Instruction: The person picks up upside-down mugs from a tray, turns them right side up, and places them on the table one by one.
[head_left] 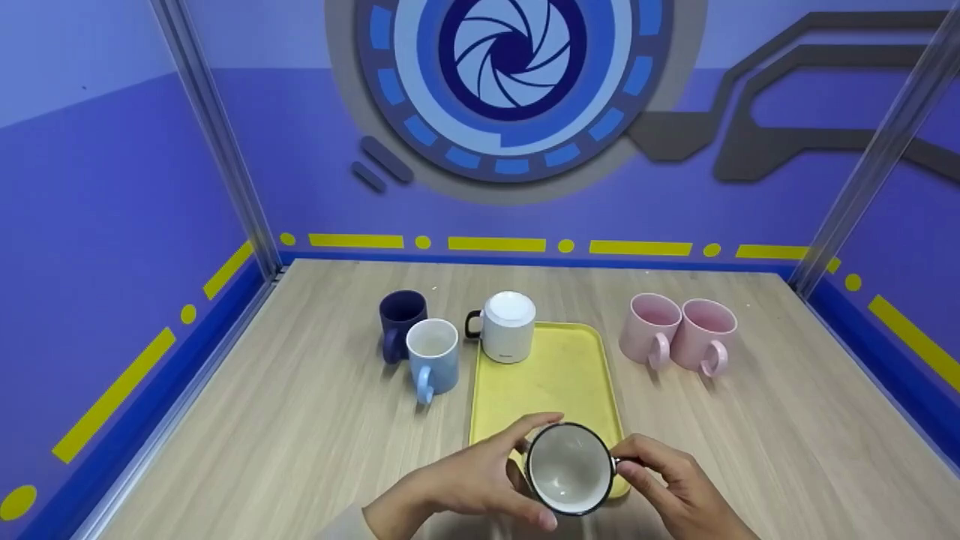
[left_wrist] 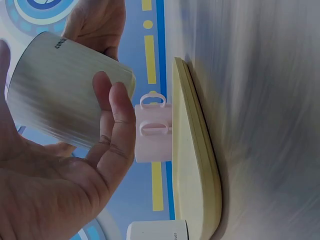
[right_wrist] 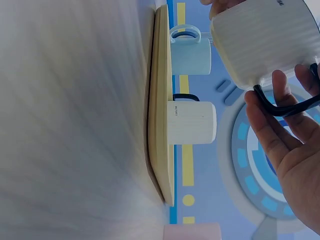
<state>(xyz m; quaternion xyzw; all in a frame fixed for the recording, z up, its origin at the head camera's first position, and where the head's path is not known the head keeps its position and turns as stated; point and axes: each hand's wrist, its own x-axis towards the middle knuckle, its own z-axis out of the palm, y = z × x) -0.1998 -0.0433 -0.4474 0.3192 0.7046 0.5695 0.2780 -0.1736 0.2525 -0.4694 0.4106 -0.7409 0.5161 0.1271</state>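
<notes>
A white mug (head_left: pixel 570 471) with a black rim and black handle (right_wrist: pixel 280 109) is held above the near end of a yellow tray (head_left: pixel 551 394), its mouth facing the head camera. My left hand (head_left: pixel 476 480) grips its body, thumb and fingers curled round the side. On the other side, my right hand (head_left: pixel 671 484) pinches the handle. A second white mug (head_left: pixel 508 330) with a black handle stands upside down on the tray's far left corner.
Left of the tray stand a dark blue mug (head_left: pixel 403 319) and a light blue mug (head_left: pixel 435 356), close together. To its right are two pink mugs (head_left: pixel 646 330), side by side with handles toward me. Blue printed walls (head_left: pixel 495 214) bound the wooden table (head_left: pixel 300 420).
</notes>
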